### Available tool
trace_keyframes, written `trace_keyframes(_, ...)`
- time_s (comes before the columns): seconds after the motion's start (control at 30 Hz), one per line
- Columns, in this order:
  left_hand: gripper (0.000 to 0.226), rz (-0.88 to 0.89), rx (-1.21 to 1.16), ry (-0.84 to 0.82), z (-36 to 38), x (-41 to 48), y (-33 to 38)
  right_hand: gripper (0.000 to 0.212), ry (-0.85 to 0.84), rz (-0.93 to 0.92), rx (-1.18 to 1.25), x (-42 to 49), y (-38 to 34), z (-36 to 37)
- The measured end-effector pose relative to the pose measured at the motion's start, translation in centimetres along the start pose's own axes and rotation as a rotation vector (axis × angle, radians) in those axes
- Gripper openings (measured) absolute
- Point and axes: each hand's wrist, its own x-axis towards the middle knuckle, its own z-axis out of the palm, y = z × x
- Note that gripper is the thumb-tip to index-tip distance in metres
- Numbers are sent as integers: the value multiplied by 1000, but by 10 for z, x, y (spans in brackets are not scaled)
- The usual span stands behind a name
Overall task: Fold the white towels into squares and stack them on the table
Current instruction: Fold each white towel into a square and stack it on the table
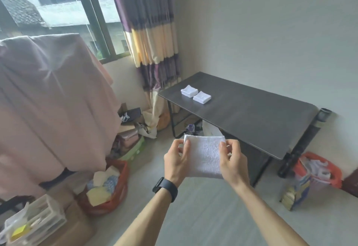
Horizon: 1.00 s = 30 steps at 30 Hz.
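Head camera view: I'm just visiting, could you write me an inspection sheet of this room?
Surface: dark table against the wall.
Job's things: two folded stacks, far stack and near stack, side by side on the table; one white towel held in the air.
Clutter: red basket of cloths and orange basket on the floor; clear plastic box.
Grips: left hand and right hand each pinch the white towel.
Cables: nothing seen.
Surroundings: pink sheet, striped curtain, window.

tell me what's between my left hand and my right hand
In the head view, a white towel spans the gap; the left hand and right hand each pinch an upper corner.
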Motion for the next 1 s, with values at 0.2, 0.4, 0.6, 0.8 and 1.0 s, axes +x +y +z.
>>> trace_keyframes(0.2,23,-37,5,59,2,137,-7,15,-60,7,-6,119,-4,85)
trace_keyframes(0.4,28,-80,3,25,14,286,-45,14,-72,58,-15,230,21,185)
trace_keyframes(0.6,29,-79,44,-108,39,441,-66,16,7,163,-23,338,34,262)
trace_keyframes(0.8,28,-74,92,-268,91,562,-75,19,105,297,-46,437,61,304)
trace_keyframes(1.0,30,-88,171,-380,176,681,-93,18,173,398,-57,549,117,331)
